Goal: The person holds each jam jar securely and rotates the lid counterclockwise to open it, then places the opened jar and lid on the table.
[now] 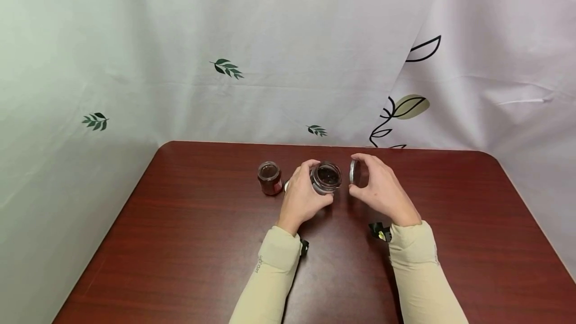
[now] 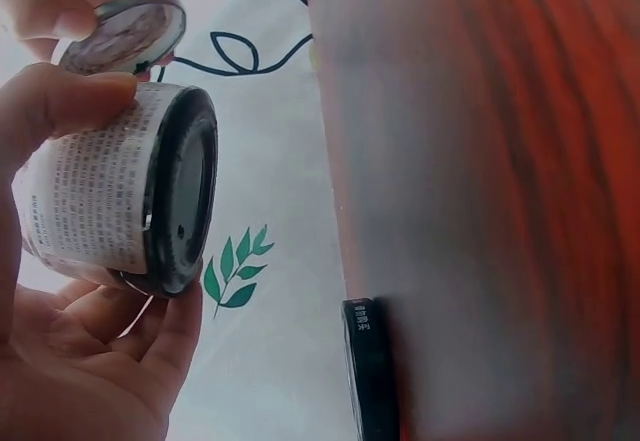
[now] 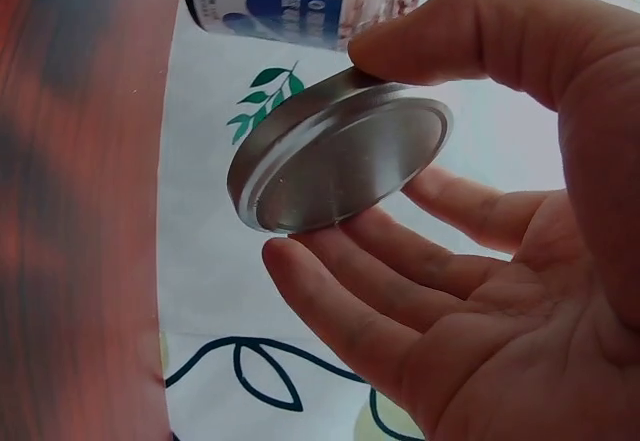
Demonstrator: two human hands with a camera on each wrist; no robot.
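My left hand grips an uncapped glass jar round its side, mouth tilted up toward the head camera, with dark contents inside. In the left wrist view, fine print covers the jar's pale label; its base is black. Just right of the mouth, my right hand pinches a round metal lid by its rim, thumb on one edge and fingers on the other. Lid and jar are apart. A second jar, dark reddish-brown, stands on the table left of my left hand.
The reddish-brown wooden table ends at a pale printed curtain at the back. A flat black object with white print lies on the table in the left wrist view. Something small and white shows partly behind my left hand.
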